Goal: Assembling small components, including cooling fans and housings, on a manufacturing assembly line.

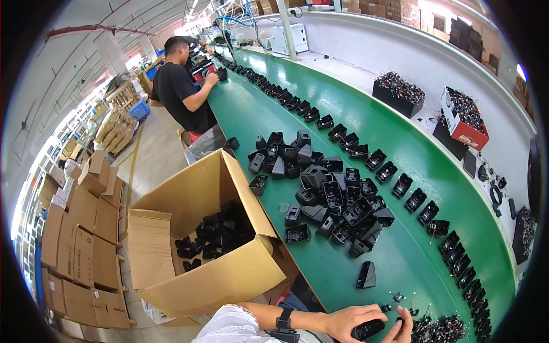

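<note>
At the lower edge, my left hand (355,320) is closed around a black plastic housing (368,330), its wrist in a black strap. Just right of it is my right hand (402,327), fingers bent close to the housing; what they pinch is too small to make out. A small wired part (397,297) shows just beyond my fingertips. Beside my right hand lies a heap of small wired parts (440,330) with red and black leads. One black housing (366,275) stands alone beyond my left hand, and a large pile of similar housings (337,200) lies farther off.
An open cardboard box (211,280) with black parts inside stands at the left of the green table (326,274). A long row of housings (402,186) runs along a belt. Boxes of wired parts (399,94) sit on the right ledge. A person (180,86) works farther up.
</note>
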